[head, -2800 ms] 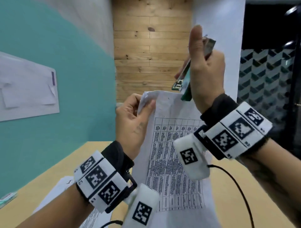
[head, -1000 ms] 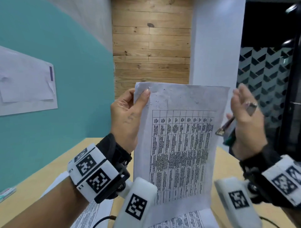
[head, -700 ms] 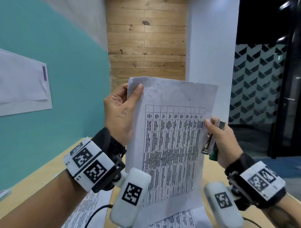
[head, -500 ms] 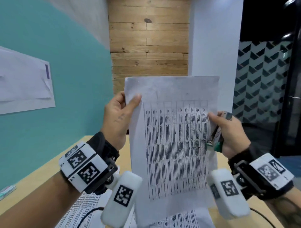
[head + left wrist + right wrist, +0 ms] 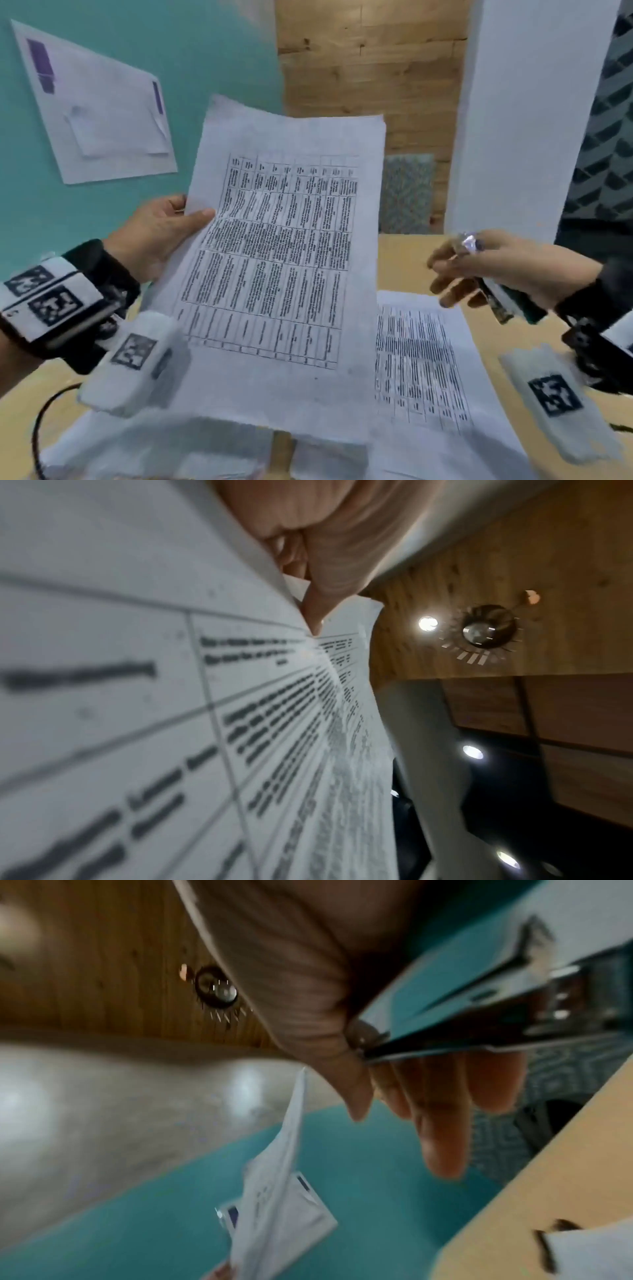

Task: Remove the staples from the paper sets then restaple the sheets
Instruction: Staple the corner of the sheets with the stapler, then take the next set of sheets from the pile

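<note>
1. Holding the paper set [image 5: 281, 260] above the surface [image 5: 407, 263], the left hand [image 5: 154, 236] pinches its left edge; the right hand [image 5: 507, 267], apart from it, grips a teal stapler [image 5: 507, 301]. More printed sheets [image 5: 424, 366] lie below.
2. Left wrist view: thumb and fingers [image 5: 316, 610] clamp the paper edge.
3. Right wrist view: stapler [image 5: 462, 993] held in the palm, fingers [image 5: 441, 1123] extended.

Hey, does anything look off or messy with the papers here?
Nothing looks damaged. The left hand pinches the paper set by its left edge, so it hangs tilted above the table. More printed sheets lie loosely overlapped there. The right hand holds the stapler clear of the paper.
</note>
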`<action>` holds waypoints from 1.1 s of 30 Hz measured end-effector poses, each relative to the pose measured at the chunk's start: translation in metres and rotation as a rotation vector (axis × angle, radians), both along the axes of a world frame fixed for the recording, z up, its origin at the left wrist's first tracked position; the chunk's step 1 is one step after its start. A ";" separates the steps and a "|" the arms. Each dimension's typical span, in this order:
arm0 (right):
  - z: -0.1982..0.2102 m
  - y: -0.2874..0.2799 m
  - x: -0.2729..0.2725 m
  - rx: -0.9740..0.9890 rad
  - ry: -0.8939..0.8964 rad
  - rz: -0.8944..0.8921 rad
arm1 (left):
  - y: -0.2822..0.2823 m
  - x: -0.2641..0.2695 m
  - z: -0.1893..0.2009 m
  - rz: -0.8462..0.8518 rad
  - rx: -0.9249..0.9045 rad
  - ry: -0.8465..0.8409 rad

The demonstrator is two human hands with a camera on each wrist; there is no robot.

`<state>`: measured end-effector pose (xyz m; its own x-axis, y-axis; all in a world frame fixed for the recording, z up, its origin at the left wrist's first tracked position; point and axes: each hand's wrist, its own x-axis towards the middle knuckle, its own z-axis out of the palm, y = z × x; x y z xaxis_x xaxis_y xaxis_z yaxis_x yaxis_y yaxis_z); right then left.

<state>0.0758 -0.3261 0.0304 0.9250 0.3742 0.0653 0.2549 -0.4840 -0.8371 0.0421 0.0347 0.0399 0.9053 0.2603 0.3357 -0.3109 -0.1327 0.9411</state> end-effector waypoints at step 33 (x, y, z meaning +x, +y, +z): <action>-0.091 -0.057 0.034 -0.947 0.039 -0.114 | 0.091 0.027 -0.116 0.394 0.590 0.923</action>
<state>0.1093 -0.3828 -0.0604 0.9542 0.1636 -0.2507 0.1446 -0.9852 -0.0923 0.0694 0.1253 -0.0762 0.7603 0.6011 -0.2461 0.6207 -0.5608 0.5478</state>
